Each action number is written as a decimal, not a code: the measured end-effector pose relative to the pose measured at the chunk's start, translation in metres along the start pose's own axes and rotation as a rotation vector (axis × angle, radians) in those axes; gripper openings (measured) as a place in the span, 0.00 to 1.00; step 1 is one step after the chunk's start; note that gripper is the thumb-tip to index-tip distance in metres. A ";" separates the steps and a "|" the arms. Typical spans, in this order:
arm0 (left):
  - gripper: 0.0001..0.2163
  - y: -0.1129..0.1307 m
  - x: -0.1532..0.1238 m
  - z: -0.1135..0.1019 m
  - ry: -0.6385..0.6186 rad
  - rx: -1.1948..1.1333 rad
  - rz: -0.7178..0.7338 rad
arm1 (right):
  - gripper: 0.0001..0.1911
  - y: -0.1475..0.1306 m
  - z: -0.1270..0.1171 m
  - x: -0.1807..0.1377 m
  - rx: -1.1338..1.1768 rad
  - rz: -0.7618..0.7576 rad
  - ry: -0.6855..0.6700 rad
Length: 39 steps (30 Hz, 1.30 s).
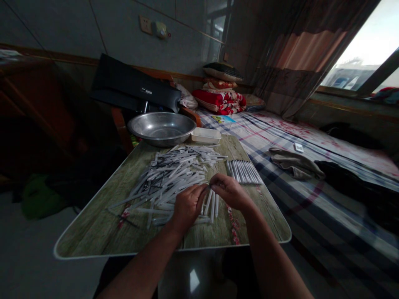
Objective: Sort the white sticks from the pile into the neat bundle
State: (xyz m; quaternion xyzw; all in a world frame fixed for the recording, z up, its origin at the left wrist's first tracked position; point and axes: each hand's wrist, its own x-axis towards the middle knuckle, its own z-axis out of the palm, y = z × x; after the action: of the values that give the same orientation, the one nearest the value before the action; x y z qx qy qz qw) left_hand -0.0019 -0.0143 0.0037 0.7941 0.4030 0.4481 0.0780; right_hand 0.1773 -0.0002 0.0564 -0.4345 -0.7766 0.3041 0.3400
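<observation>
A loose pile of slim, whitish translucent tubes [174, 174], with thin dark sticks mixed in, covers the middle of the wood-patterned table [102, 232]. My left hand [189, 204] is closed in a pinch at the pile's near right side. My right hand [230, 190] meets it fingertip to fingertip, also pinching. Whatever lies between the fingers is too small and hidden to make out. A few separate tubes [213, 207] lie just below and between the hands. To the right, a neat side-by-side row of tubes with dark ends [244, 172] rests near the table's edge.
A wide metal basin [162, 126] and a shallow white plastic tray [206, 136] sit at the table's far end. Behind them is a large black case-like object [134, 85]. On the right, a bed with a checked sheet [299, 199] runs alongside the table.
</observation>
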 end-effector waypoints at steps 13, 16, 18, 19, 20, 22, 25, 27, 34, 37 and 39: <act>0.11 -0.001 0.000 0.001 0.004 0.011 0.016 | 0.11 -0.002 0.005 0.000 -0.023 0.053 0.031; 0.12 0.000 0.000 0.000 -0.004 0.013 0.024 | 0.04 -0.004 0.004 0.000 -0.053 0.042 0.001; 0.12 0.000 0.000 0.000 -0.012 0.015 0.020 | 0.05 -0.004 0.006 0.000 -0.123 0.043 -0.010; 0.12 0.000 0.000 0.000 -0.014 0.012 0.019 | 0.06 -0.005 0.007 0.000 -0.158 0.043 -0.012; 0.12 -0.001 0.000 0.000 -0.016 0.008 0.017 | 0.06 -0.005 0.008 0.000 -0.190 0.041 -0.010; 0.13 -0.001 0.000 0.000 -0.017 -0.006 0.014 | 0.07 -0.007 0.010 0.000 -0.230 0.039 -0.004; 0.12 -0.001 0.000 0.000 -0.020 -0.067 -0.022 | 0.09 -0.007 0.013 0.000 -0.204 0.048 0.004; 0.11 -0.002 0.000 -0.001 0.016 -0.144 -0.112 | 0.12 -0.001 0.013 0.002 -0.124 0.064 0.039; 0.11 -0.006 0.007 -0.006 0.403 -0.622 -0.563 | 0.10 0.054 0.007 0.015 -0.178 0.229 0.141; 0.11 -0.006 0.010 -0.007 0.492 -0.776 -0.647 | 0.12 0.065 0.008 0.019 -0.320 0.223 0.036; 0.11 -0.006 0.011 -0.007 0.522 -0.836 -0.666 | 0.13 0.064 0.011 0.020 -0.401 0.181 0.001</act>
State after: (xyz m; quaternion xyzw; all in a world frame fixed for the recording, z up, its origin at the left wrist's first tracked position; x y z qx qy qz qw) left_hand -0.0082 -0.0044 0.0118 0.3905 0.4258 0.7007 0.4186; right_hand 0.1904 0.0428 0.0062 -0.5617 -0.7790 0.1729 0.2185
